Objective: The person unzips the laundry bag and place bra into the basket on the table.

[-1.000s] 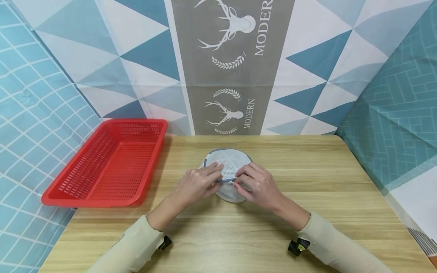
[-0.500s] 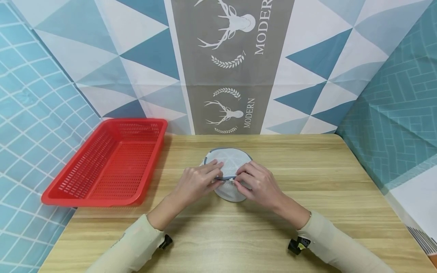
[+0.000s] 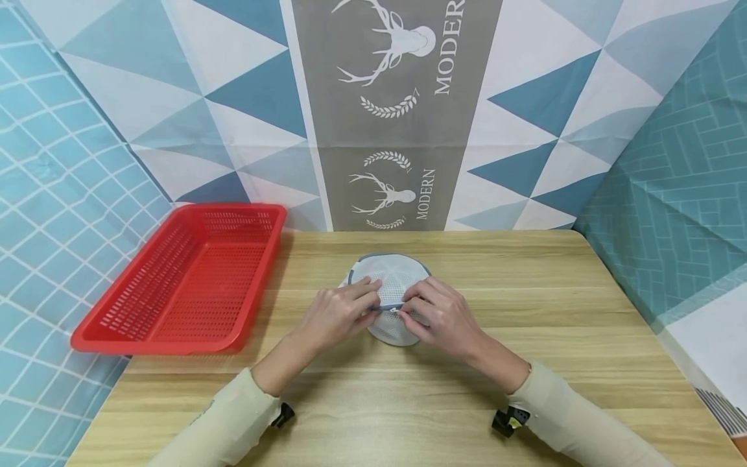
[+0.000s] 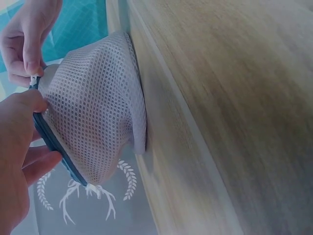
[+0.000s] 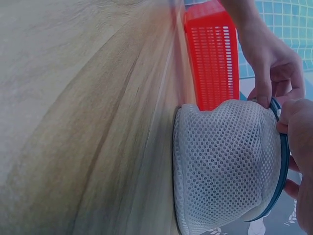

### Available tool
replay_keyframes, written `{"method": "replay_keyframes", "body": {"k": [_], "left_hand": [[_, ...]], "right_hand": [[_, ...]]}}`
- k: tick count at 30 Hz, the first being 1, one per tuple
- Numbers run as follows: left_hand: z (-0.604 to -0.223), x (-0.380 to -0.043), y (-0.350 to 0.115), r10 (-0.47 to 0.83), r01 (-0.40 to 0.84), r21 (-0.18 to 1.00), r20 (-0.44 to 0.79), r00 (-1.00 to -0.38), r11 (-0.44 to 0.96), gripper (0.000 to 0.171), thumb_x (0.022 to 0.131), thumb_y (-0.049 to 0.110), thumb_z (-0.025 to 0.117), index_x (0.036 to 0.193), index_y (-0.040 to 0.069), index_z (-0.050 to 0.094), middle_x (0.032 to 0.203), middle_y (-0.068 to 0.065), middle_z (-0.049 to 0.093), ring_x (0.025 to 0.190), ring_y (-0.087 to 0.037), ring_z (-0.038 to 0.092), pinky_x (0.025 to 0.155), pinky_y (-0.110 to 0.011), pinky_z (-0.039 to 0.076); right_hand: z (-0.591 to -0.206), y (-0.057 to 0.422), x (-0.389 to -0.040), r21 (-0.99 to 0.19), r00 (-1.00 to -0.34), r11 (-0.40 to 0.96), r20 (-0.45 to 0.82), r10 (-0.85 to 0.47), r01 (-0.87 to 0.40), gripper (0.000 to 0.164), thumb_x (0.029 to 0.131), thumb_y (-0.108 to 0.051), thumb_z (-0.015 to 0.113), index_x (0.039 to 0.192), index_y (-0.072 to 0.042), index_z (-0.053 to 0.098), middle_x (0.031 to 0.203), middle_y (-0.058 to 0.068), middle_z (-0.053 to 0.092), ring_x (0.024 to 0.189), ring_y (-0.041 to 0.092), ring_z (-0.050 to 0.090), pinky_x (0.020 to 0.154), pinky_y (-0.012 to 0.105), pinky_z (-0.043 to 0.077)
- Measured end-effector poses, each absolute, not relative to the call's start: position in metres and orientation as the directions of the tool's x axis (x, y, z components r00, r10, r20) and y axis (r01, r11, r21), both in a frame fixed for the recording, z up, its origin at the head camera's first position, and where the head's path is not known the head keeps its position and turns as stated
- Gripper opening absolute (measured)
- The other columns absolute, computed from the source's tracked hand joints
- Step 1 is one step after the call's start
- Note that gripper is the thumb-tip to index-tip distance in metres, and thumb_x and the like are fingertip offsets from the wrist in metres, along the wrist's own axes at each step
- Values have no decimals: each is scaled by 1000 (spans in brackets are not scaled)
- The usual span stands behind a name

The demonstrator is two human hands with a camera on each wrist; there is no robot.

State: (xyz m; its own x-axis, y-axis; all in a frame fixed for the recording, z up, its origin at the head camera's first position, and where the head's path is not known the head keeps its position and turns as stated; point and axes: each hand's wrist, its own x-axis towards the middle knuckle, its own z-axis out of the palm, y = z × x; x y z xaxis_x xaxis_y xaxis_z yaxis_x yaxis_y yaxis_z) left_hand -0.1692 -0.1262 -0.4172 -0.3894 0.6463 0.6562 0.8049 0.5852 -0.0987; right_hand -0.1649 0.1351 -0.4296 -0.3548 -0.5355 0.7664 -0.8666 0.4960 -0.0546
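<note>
Against half a second ago, little has changed: both my hands keep nearly the same places on the mesh laundry bag [image 3: 392, 279], and the small white zipper pull [image 4: 33, 80] sits a touch lower in the head view. The red basket has stayed where it was.

My left hand [image 3: 337, 313] pinches the bag's blue zipper trim [image 5: 284, 161] between thumb and fingers. My right hand [image 3: 446, 318], just beside it, has finger and thumb closed on the trim at the white pull. The bag stands between them near the middle of the wooden tabletop [image 3: 554, 311], its base resting on the wood and its trimmed edge held up off the surface. I cannot tell through the mesh what it holds, nor how far the zipper is drawn.

The red plastic basket [image 3: 154, 346] lies to my left, well apart from the bag, its perforated floor and slotted walls showing from above. Its near left corner reaches out past the table's left edge. To my right, wood runs out to the table's right edge and its rounded far corner. Beyond the bag, a strip of tabletop separates it from the deer-printed wall covering [image 3: 393, 214].
</note>
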Motion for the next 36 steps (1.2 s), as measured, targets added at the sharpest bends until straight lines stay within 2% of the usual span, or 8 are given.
{"method": "replay_keyframes", "body": {"k": [10, 15, 19, 22, 27, 32, 36], "left_hand": [[-418, -168, -129, 649, 792, -101, 640, -411, 602, 34, 80, 14, 100, 91, 13, 68, 126, -11, 87, 112, -31, 87, 56, -30, 63], [-419, -169, -130, 633, 788, -100, 660, -404, 608, 32, 79, 16, 100, 91, 15, 70, 124, -10, 87, 109, -31, 88, 46, -23, 49], [-417, -170, -130, 626, 789, -95, 669, -401, 607, 31, 81, 21, 100, 94, 16, 73, 122, -9, 88, 107, -30, 88, 45, -21, 42], [-416, -171, -129, 626, 793, -92, 672, -397, 602, 31, 82, 23, 100, 97, 15, 74, 122, -10, 88, 106, -31, 88, 45, -21, 44], [-416, -170, -128, 639, 795, -106, 661, -393, 598, 31, 80, 19, 101, 96, 16, 74, 123, -11, 88, 107, -32, 88, 50, -26, 56], [-416, -169, -128, 650, 796, -112, 649, -395, 595, 28, 82, 18, 99, 94, 16, 74, 123, -11, 87, 108, -33, 88, 59, -32, 65], [-415, -168, -127, 658, 802, -107, 640, -397, 588, 26, 83, 17, 98, 94, 15, 75, 124, -12, 87, 109, -34, 87, 58, -33, 65]], "right_hand": [[-429, 136, -163, -70, -362, 491, 765, -532, -868, 8, 90, -10, 87, 87, -9, 80, 99, 4, 76, 91, 19, 70, 76, 33, 60], [-428, 136, -162, -81, -375, 492, 758, -534, -867, 8, 92, -11, 87, 88, -10, 80, 99, 3, 77, 90, 18, 70, 75, 33, 60], [-425, 135, -163, -79, -375, 495, 757, -535, -865, 8, 93, -12, 87, 88, -10, 81, 98, 2, 77, 89, 17, 70, 74, 32, 61], [-424, 134, -164, -65, -360, 491, 764, -536, -869, 8, 91, -11, 89, 88, -10, 81, 97, 2, 77, 88, 17, 70, 73, 31, 60], [-427, 133, -166, -38, -326, 476, 776, -540, -879, 10, 86, -7, 90, 86, -10, 80, 96, 1, 77, 86, 16, 69, 71, 29, 59], [-429, 133, -165, -54, -347, 483, 765, -543, -874, 9, 87, -9, 89, 86, -10, 80, 97, 2, 77, 88, 17, 70, 72, 29, 59], [-429, 133, -164, -60, -353, 485, 764, -540, -873, 9, 88, -9, 89, 87, -10, 80, 98, 3, 77, 89, 17, 70, 73, 30, 60]]}}
